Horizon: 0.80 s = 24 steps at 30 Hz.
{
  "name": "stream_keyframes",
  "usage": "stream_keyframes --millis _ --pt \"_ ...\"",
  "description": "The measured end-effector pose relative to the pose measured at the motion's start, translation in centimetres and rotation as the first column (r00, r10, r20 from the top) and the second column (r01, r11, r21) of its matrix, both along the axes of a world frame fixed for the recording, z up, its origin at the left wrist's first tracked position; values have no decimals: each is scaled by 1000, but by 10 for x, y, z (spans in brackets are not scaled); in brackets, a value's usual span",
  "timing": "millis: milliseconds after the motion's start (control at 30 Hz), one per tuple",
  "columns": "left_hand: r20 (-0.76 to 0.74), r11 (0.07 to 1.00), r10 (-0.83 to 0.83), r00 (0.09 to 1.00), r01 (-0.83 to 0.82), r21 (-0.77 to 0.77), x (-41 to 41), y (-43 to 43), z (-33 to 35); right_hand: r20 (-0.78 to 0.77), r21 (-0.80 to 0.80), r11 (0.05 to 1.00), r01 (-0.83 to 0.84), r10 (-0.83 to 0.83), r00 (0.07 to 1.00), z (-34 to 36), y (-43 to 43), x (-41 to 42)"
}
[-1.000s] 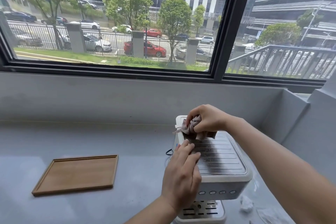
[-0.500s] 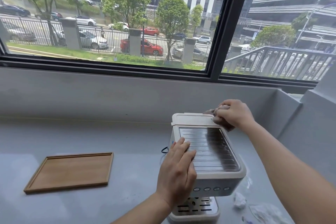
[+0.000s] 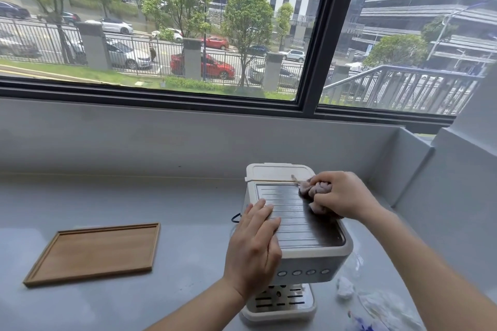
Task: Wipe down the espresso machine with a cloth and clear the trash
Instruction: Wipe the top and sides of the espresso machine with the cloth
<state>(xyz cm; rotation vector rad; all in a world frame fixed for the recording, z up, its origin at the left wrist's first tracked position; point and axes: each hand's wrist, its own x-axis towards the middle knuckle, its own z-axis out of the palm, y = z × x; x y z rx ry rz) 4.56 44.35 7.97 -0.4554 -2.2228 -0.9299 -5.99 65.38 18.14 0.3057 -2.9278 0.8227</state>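
– Wood comes first, at the far left: a shallow wooden tray point(image 3: 94, 252) is seen lying flat on the grey counter point(image 3: 150, 196), well apart from everything else. What is found next?
– The left hand point(image 3: 255, 246) is laid flat on the near-left top edge of the espresso machine point(image 3: 309, 260), fingers straight, nothing gripped. The machine is apparently being steadied.
– And the machine itself?
– It is stood on the counter right of centre, its ribbed metal top plate point(image 3: 301, 226) facing up. It is judged rigid and fairly heavy, yet tall on a small base, so bracing from above is sensible. The plastic shell looks smooth and could slip if lifted. The body sides would be the place to hold, not the drip tray point(image 3: 279, 301), which is likely loose.
– The cloth?
– A pinkish cloth point(image 3: 317, 187) is bunched in the right hand point(image 3: 347, 196), whose fingers are curled round it, and pressed onto the far-right part of the top plate. Soft and limp, it is best handled wadded.
– And furthest right?
– Crumpled paper point(image 3: 345, 286) and clear wrappers point(image 3: 387, 306) are seen on the counter beside the machine's base. Light and crushable, they can be gathered with a pinch.
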Motion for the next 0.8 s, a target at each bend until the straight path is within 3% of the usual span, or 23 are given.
stream_keyframes --millis 133,200,267,333,400,467,533,600,667,733,800 --pt "3 1000 3 1000 -3 18 -1 1 -1 -73 -302 946 119 -147 986 14 12 0" --pt "0 1000 7 1000 -7 23 -2 1 -2 1 -559 810 177 -212 977 16 7 -12" --pt "4 1000 5 1000 -5 25 -2 1 -3 74 -662 718 215 -223 972 13 -5 -27" --pt "0 1000 5 1000 -5 24 -2 0 -3 71 -577 789 212 -210 975 5 -21 -41" --pt "-9 1000 3 1000 -3 18 -2 0 -3 16 -320 928 190 -196 981 -8 -37 -45" --pt "-17 1000 4 1000 -3 20 -2 0 -3 -117 -68 986 150 -157 981 -18 -53 -42" --pt "-29 1000 5 1000 -4 28 -2 0 -3 -206 15 997 81 -76 976 -20 -67 -37" --pt "-49 999 5 999 -3 38 -3 0 -4 -178 10 1000 -23 25 984 -17 -81 -38" --pt "-64 999 14 998 -11 36 -4 1 -5 -117 -91 991 -96 85 990 -9 -91 -45" --pt "-69 999 13 997 -11 40 -3 1 -4 -133 -329 940 -90 48 990 4 -91 -57" --pt "-57 999 10 998 -7 41 -3 1 -3 -163 -615 787 -48 -68 984 14 -79 -72"
